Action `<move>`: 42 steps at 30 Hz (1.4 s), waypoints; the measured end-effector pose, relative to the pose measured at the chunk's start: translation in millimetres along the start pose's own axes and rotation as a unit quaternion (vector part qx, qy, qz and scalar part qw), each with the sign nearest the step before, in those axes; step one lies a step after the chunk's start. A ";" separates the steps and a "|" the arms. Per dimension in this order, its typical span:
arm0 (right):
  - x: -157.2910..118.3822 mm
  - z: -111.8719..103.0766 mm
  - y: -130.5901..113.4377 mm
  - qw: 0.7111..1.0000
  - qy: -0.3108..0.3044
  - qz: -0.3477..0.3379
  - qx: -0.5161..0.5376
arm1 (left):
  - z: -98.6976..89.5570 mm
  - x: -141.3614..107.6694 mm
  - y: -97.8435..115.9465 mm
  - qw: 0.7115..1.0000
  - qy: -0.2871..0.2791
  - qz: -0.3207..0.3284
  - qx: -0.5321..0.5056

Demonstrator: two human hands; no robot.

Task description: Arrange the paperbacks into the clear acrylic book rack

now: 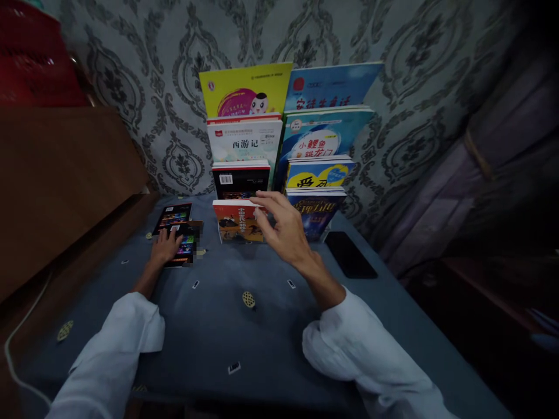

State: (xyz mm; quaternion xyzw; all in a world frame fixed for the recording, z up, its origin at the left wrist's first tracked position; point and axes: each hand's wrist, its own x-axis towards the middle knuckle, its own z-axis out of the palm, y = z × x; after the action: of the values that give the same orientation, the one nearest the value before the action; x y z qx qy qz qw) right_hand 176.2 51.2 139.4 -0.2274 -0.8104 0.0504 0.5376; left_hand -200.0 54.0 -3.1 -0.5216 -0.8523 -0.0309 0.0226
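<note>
My right hand (283,227) is at the front of a book display, thumb and fingers apart around the top right corner of an orange book (240,223); whether it touches the book I cannot tell. Behind that stands a black book (241,181). My left hand (166,247) lies flat with spread fingers on dark books (186,251) at the table's left. Further up in the display are a white book (247,142) and a yellow-green book (244,87). The right column holds blue books (327,134), a blue-yellow one (318,174) and a dark blue one (317,212).
A black phone (350,255) lies right of the display on the blue tablecloth (209,326). A brown wooden board (61,180) stands at the left, with a red bag (37,58) above it. A white cable (20,326) runs down the left edge. Patterned wall and curtain (493,157) rise behind.
</note>
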 end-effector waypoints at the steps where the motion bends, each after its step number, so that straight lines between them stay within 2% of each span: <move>1: -0.3 0.7 -1.1 1.000 -0.007 -0.003 0.002 | 1.3 -4.8 0.3 1.000 0.002 0.003 0.001; 6: -3.4 8.9 -5.1 0.998 -0.059 -0.014 0.010 | 6.7 -34.4 3.9 1.000 0.010 0.026 0.010; 9: -8.1 19.7 -6.9 0.990 -0.143 -0.013 0.002 | 6.3 -50.9 7.7 0.999 0.011 0.038 0.021; 11: -13.6 29.0 -8.8 0.974 -0.227 -0.021 -0.012 | 5.1 -60.6 10.5 0.998 0.011 0.053 0.024; 15: -32.6 51.9 -14.9 0.924 -0.379 -0.034 -0.044 | 2.2 -78.8 16.5 0.997 0.001 0.073 0.017; 18: -51.8 70.3 -20.5 0.886 -0.461 0.000 -0.053 | -0.8 -94.3 22.5 0.997 -0.003 0.081 0.012; 20: -65.0 79.9 -23.4 0.869 -0.492 0.023 -0.044 | -4.8 -106.6 27.7 0.996 0.000 0.090 0.021; 24: -89.1 84.7 -24.2 0.871 -0.488 0.053 -0.018 | -20.5 -134.1 42.5 0.992 -0.021 0.103 0.073; 30: -116.7 66.5 -13.5 0.882 -0.461 0.095 -0.018 | -48.4 -160.6 75.6 0.982 -0.044 0.141 0.122; 33: -127.2 56.4 -5.4 0.890 -0.442 0.110 -0.020 | -53.9 -164.9 94.4 0.978 -0.056 0.165 0.113; 36: -135.4 45.3 3.4 0.889 -0.433 0.142 -0.039 | -52.5 -165.4 113.5 0.975 -0.039 0.203 0.088; 42: -147.7 21.7 27.4 0.894 -0.396 0.195 -0.075 | -48.9 -154.3 152.2 0.965 -0.027 0.258 0.035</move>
State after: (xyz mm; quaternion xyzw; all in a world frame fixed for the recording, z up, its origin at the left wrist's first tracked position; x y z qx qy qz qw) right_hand 212.4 16.7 -3.9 -0.3816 -0.8971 0.1786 0.1333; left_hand 6.1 -17.6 39.2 -0.7232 -0.6899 0.0203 0.0248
